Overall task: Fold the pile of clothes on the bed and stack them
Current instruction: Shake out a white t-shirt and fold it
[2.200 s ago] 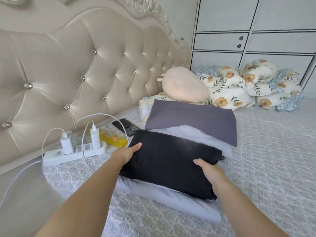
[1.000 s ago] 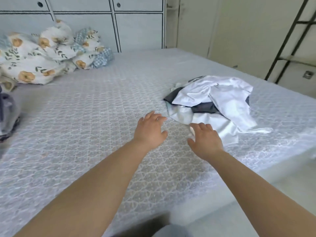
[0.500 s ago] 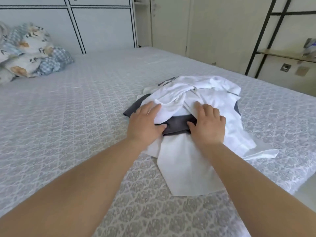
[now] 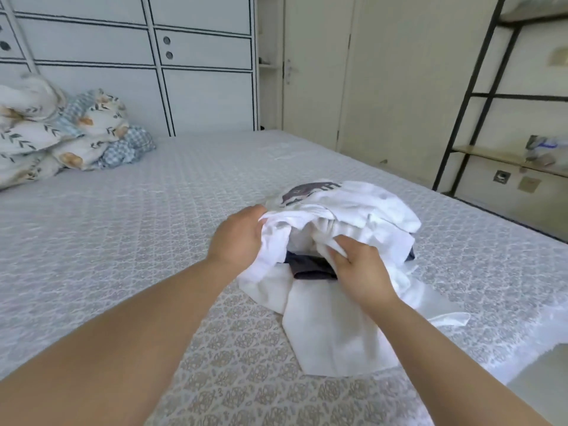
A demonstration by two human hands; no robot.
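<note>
Pile of clothes (image 4: 347, 229) near the bed (image 4: 123, 235) edge. The left hand (image 4: 236, 238) and right hand (image 4: 359, 269) each clench bunched folds of the white shirt (image 4: 362, 207) on top; a dark garment (image 4: 310, 267) lies beneath. The cloth looks light, limp and apparently tangled; a seam or shoulder would give better hold.
</note>
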